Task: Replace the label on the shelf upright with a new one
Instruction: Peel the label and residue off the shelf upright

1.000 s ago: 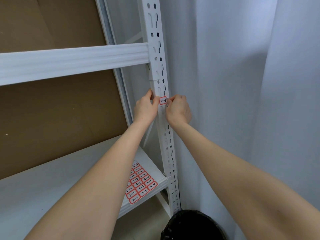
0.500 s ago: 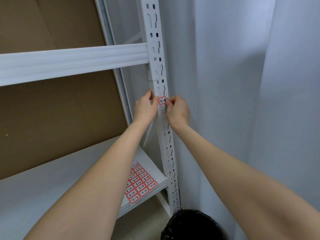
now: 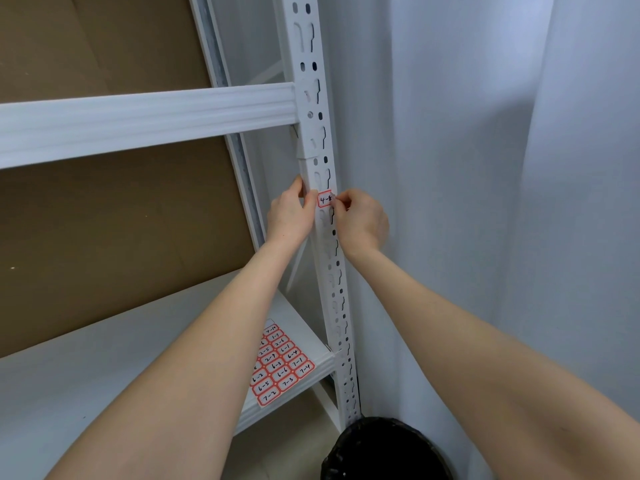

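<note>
Backdrop: pale grey-white curtain fills the right of the frame; brown cardboard backing sits behind a white metal rack at left.
Upright: white perforated steel shelf upright runs top to bottom through the centre, and a white ribbed crossbeam meets it at upper left.
Label: small white rectangular sticker with a red border, stuck on the upright's front face at mid-frame. It reads "4-" in black handwriting, and a fingertip covers the last character.
Left hand: left hand curls round the upright's left edge, thumb beside the sticker, bracing the post.
Right hand: right hand has curled fingertips closed on the sticker's right edge, apparently pinching it.
Change: almost none over the past second, as both hands and the sticker hold their places. The edge seems not yet freed, so the swap is likely at an early stage.
Supplies: a red-bordered sheet of numbered stickers lies on the white lower shelf; a black bin stands at the bottom edge.
</note>
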A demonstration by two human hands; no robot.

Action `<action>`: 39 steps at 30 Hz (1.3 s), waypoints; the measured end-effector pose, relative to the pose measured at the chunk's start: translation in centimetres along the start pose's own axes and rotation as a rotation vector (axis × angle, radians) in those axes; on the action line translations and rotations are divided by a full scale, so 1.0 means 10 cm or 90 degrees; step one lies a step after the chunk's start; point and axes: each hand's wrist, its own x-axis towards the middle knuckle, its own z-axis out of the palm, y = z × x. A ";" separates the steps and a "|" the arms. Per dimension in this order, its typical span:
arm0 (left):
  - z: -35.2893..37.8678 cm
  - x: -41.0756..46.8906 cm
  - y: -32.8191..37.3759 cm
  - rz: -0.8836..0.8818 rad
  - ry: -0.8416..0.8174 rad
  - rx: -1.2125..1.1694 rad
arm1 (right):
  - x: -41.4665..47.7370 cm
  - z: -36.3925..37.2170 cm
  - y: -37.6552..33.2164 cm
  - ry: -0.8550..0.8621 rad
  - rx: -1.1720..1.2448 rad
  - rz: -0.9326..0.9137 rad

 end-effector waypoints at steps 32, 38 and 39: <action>0.01 0.04 -0.04 -0.004 -0.008 0.003 | -0.08 0.00 0.02 -0.074 0.101 0.014; 0.01 0.03 -0.04 -0.001 -0.005 -0.010 | -0.09 -0.03 0.02 -0.080 0.127 0.003; 0.01 0.03 -0.04 -0.001 -0.004 -0.013 | -0.10 -0.04 0.01 -0.079 0.131 0.002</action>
